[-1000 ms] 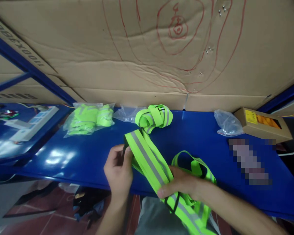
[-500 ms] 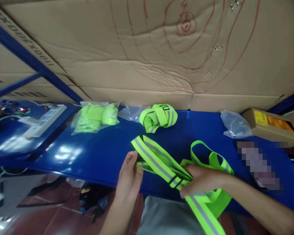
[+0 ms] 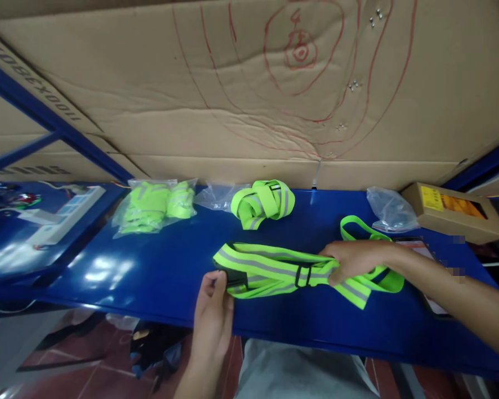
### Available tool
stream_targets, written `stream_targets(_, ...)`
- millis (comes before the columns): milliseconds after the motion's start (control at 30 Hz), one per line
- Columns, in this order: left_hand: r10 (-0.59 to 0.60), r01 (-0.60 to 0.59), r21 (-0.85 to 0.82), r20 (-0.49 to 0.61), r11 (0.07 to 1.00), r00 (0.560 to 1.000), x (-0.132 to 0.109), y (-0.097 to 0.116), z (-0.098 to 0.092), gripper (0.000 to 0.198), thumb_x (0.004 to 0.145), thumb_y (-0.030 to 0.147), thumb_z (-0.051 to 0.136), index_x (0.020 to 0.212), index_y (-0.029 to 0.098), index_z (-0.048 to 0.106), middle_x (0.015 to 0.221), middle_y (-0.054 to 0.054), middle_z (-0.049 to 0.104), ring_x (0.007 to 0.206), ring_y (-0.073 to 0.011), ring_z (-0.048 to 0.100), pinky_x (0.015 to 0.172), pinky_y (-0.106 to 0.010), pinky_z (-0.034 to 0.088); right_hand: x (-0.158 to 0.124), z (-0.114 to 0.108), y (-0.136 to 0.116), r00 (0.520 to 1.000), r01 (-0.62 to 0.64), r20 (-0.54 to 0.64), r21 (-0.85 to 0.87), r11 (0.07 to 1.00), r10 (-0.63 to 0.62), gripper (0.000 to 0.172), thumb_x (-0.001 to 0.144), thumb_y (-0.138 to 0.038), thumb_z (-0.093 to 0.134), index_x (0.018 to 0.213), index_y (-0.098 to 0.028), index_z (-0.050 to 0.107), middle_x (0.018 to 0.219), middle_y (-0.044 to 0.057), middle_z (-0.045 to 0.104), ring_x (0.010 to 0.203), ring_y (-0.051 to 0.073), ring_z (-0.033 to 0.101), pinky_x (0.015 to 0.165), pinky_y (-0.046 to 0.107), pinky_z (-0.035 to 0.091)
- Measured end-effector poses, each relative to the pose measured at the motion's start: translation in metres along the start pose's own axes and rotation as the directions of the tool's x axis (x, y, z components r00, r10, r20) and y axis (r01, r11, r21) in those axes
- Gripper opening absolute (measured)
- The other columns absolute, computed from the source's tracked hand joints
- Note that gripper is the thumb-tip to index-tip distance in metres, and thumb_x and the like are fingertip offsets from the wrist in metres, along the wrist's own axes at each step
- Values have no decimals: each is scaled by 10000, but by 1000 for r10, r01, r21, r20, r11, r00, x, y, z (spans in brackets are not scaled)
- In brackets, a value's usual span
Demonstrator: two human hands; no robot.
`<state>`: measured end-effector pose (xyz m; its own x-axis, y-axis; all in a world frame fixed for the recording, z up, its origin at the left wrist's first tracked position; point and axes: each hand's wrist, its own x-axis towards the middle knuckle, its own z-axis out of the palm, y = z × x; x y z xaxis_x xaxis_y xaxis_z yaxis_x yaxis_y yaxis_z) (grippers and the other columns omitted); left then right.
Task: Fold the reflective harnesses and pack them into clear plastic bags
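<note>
A neon-yellow reflective strap [image 3: 269, 266] with grey stripes and a black buckle stretches between my hands, low over the blue table. At its left end, my left hand [image 3: 216, 296] pinches the looped webbing beside a black piece. My right hand [image 3: 351, 260] is closed around the gathered bands on the right, and loose loops spill out past its fingers. Behind, a second coiled reflective strap [image 3: 263, 202] lies on the table, apart from both hands.
The blue table [image 3: 149, 277] backs onto a cardboard panel with red rings. At the back left are a clear bag of neon straps [image 3: 153, 205] and a power strip [image 3: 68, 216]. Rightward lie an empty plastic bag [image 3: 392, 208], a cardboard box [image 3: 452, 210] and a phone [image 3: 438, 305].
My right hand has moved up and right, drawing the strap out nearly level. Its hanging tail has come up over the table. My left hand keeps its pinch, slightly lower.
</note>
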<state>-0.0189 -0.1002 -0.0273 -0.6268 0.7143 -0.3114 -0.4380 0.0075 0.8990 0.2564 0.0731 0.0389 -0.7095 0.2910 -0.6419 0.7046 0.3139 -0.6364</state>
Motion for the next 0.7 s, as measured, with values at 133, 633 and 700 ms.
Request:
stream_targets(133,202,-200,391,36,898,979,1,0,-21,432,795,556,819,900,196,604,724,56,547,605,-81,547,559,-162,470,7,-29,4,985,48,-160,-98,994,-63,485,661,-348,779,1120,-193,754,1064,68,755,900,254,683,670,274,475)
stream_targets(633,268,-444,866,382,228,884,-7,15,-53,440,915,508,621,1290,278,639,689,21,640,545,-184,634,505,-240,449,5,3,-30,580,-120,-600,-732,670,-551,565,987,-358,648,1511,-200,507,1588,161,480,1472,343,439,1243,579,212)
stream_targets(700,322,-559,827,514,61,795,-2,17,-64,363,944,439,594,1263,282,668,893,-41,700,752,-229,708,645,-293,540,3,33,-32,541,-92,-601,-737,670,-587,597,993,-294,638,1556,-230,450,1634,127,430,1504,318,409,1277,560,181)
